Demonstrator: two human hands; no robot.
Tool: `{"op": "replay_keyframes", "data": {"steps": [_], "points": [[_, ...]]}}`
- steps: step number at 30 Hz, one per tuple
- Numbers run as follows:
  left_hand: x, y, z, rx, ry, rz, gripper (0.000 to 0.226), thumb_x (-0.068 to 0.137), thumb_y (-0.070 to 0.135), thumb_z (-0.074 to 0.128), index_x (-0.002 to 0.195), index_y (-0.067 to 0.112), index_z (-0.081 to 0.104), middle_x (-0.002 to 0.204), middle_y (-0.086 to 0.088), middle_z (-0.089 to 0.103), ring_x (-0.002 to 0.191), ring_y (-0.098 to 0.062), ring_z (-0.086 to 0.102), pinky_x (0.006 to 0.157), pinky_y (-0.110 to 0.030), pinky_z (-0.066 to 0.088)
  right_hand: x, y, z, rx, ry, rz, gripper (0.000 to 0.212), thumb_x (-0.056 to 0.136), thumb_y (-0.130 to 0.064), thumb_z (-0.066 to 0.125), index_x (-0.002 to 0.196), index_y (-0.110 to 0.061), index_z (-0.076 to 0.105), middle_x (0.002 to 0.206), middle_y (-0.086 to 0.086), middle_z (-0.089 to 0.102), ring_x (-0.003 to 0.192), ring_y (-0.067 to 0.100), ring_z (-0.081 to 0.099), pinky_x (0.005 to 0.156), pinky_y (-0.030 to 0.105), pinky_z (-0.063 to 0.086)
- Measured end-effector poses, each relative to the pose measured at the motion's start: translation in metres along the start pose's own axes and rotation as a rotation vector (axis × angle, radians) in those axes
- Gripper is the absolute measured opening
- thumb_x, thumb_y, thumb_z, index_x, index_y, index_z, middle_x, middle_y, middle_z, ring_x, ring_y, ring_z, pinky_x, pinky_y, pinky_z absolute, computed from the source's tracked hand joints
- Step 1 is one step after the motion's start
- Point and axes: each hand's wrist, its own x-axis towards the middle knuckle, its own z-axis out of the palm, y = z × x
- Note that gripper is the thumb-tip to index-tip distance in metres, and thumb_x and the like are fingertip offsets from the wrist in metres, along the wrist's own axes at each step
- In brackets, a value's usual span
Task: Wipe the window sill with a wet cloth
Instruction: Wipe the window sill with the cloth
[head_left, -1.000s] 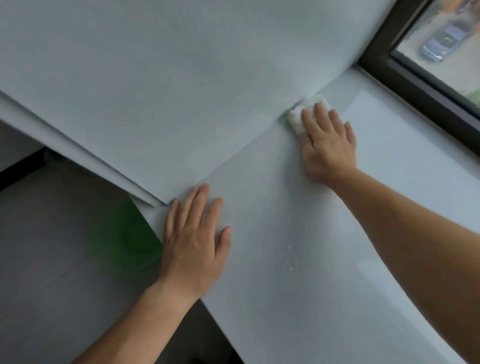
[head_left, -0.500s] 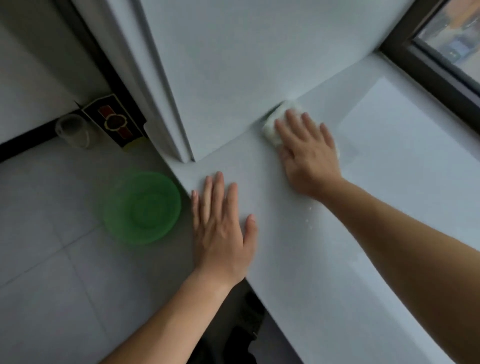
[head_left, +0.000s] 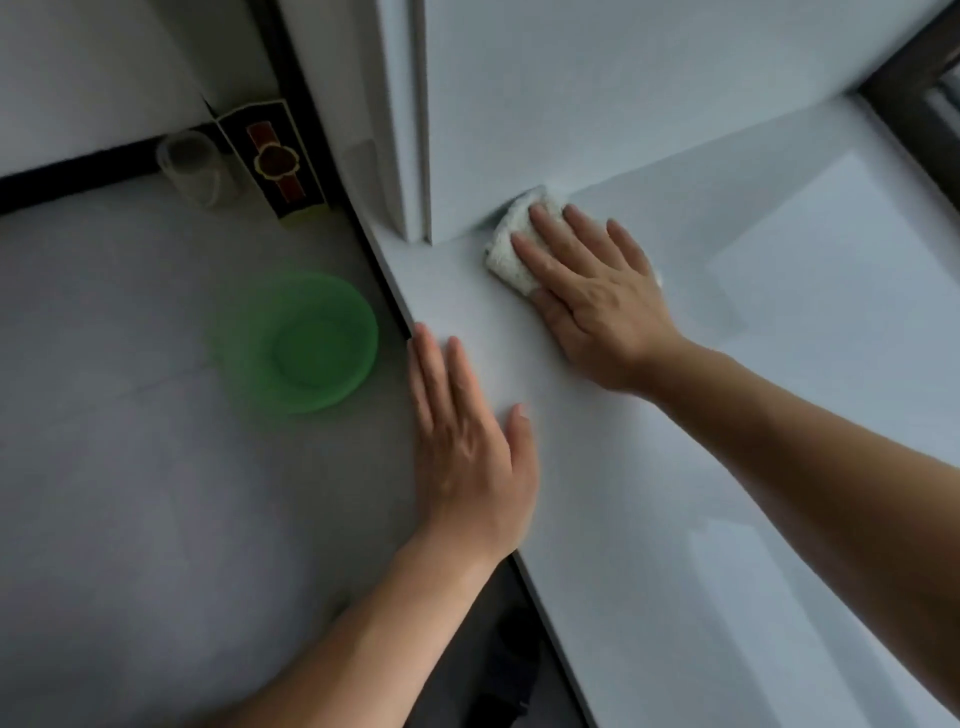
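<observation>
A wide white window sill (head_left: 675, 467) runs from the wall corner toward the lower right. A folded white cloth (head_left: 511, 244) lies on it beside the side wall, close to the sill's front corner. My right hand (head_left: 592, 296) presses flat on the cloth, fingers spread over it, covering most of it. My left hand (head_left: 467, 447) rests flat on the sill's front edge, fingers apart, holding nothing.
A green plastic basin (head_left: 311, 343) stands on the tiled floor below the sill's edge. A clear cup (head_left: 192, 166) and a dark box with a red and gold emblem (head_left: 275, 161) stand by the wall. The dark window frame (head_left: 914, 104) is at the upper right.
My right hand has slid the cloth along the side wall away from the window toward the sill's front corner. The left hand stays on the sill edge. The view has turned left and down.
</observation>
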Motion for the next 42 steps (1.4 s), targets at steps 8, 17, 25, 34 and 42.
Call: {"op": "replay_keyframes", "data": {"steps": [8, 17, 25, 34, 42], "points": [[-0.056, 0.018, 0.023, -0.316, 0.149, -0.128, 0.067, 0.095, 0.023, 0.038, 0.153, 0.001, 0.011, 0.164, -0.011, 0.001, 0.151, -0.018, 0.003, 0.122, -0.038, 0.013, -0.075, 0.008, -0.009, 0.027, -0.062, -0.306, 0.051, 0.104, -0.038, 0.03, 0.154, -0.03, 0.03, 0.163, -0.003, 0.022, 0.151, 0.025, 0.017, 0.118, 0.052, 0.02], [-0.062, 0.021, 0.02, -0.347, 0.131, -0.148, 0.077, 0.092, 0.032, 0.042, 0.155, 0.007, 0.004, 0.163, 0.0, -0.003, 0.15, -0.009, 0.0, 0.121, -0.027, 0.009, -0.026, -0.026, 0.003, 0.029, -0.038, -0.401, 0.051, 0.104, -0.043, 0.025, 0.154, -0.032, 0.027, 0.164, -0.004, 0.019, 0.152, 0.026, 0.014, 0.12, 0.048, 0.012], [-0.059, 0.021, 0.011, -0.056, 0.053, -0.119, 0.085, 0.089, 0.04, 0.041, 0.154, 0.004, 0.002, 0.164, -0.009, -0.009, 0.15, -0.013, -0.009, 0.12, -0.023, -0.002, 0.01, -0.014, -0.004, 0.051, -0.053, -0.258, 0.05, 0.102, -0.043, 0.031, 0.152, -0.038, 0.031, 0.163, -0.006, 0.022, 0.15, 0.027, 0.018, 0.118, 0.052, 0.015], [-0.037, 0.023, -0.003, 0.179, -0.026, 0.017, 0.078, 0.091, 0.045, 0.039, 0.153, 0.003, 0.016, 0.164, -0.015, -0.002, 0.151, -0.023, -0.007, 0.122, -0.042, 0.002, -0.055, 0.072, -0.008, 0.042, -0.022, -0.119, 0.05, 0.1, -0.047, 0.03, 0.15, -0.04, 0.034, 0.162, -0.009, 0.023, 0.151, 0.022, 0.018, 0.121, 0.046, 0.013], [0.072, 0.074, 0.014, 0.382, -0.302, 0.447, 0.06, 0.096, 0.043, 0.03, 0.147, 0.012, 0.035, 0.16, -0.013, 0.023, 0.15, -0.028, 0.014, 0.121, -0.048, 0.008, -0.128, 0.089, -0.012, 0.088, 0.0, 0.143, 0.048, 0.102, -0.049, 0.031, 0.149, -0.042, 0.035, 0.162, -0.012, 0.023, 0.151, 0.019, 0.018, 0.121, 0.044, 0.013]]}}
